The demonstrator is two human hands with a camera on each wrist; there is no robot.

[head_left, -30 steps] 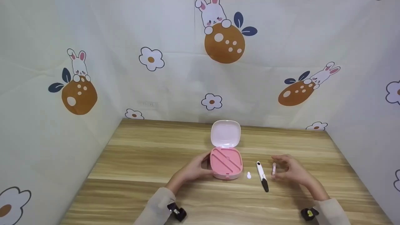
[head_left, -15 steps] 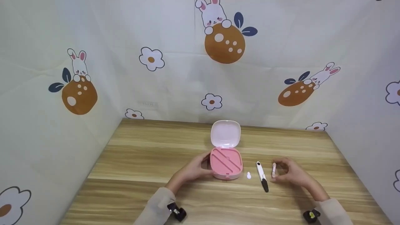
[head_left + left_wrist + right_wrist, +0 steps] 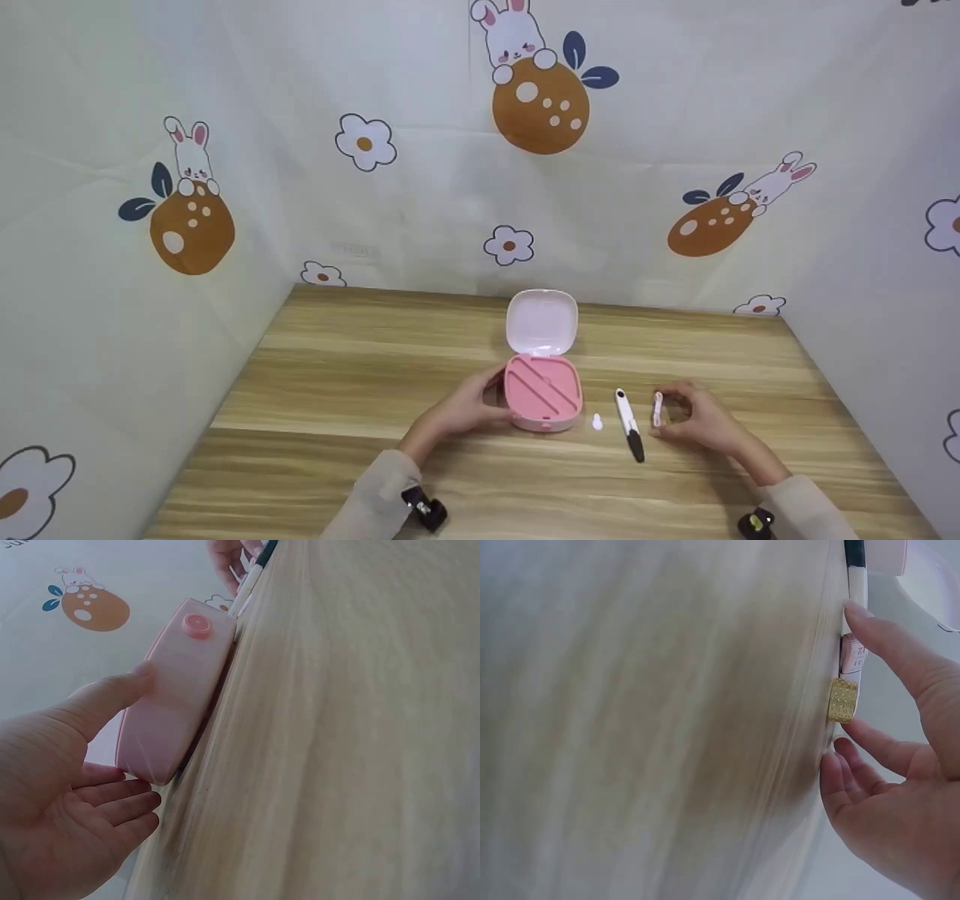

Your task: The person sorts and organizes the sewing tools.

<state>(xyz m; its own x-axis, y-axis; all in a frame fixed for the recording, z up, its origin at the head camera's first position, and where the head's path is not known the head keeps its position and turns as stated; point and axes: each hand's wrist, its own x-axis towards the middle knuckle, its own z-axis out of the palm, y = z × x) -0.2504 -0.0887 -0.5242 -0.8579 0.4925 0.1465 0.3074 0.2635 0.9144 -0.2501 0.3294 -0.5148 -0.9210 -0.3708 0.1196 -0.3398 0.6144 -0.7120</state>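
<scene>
A pink square box [image 3: 543,386] stands with its pale lid [image 3: 541,322] raised at the back. My left hand [image 3: 471,405] holds its left side, thumb against the front wall [image 3: 169,701], fingers by the side. On the right, my right hand [image 3: 697,416] pinches a small rolled tape measure [image 3: 658,409] at its ends. Pink printed tape [image 3: 853,654] and a gold-coloured end [image 3: 844,700] show in the right wrist view. Left of it lies a slim white tool with a black end [image 3: 630,425]. A tiny white gourd-shaped piece [image 3: 597,421] lies closer to the box.
Everything lies on a wood-grain table [image 3: 375,360]. Two diagonal grooves cross the box's pink insert. A pale cloth backdrop [image 3: 420,202] with rabbits and flowers encloses the table behind and on both sides.
My right hand's thumb and fingers have drawn in around the tape measure, and its wrist has shifted slightly right. My left hand and the box have not moved.
</scene>
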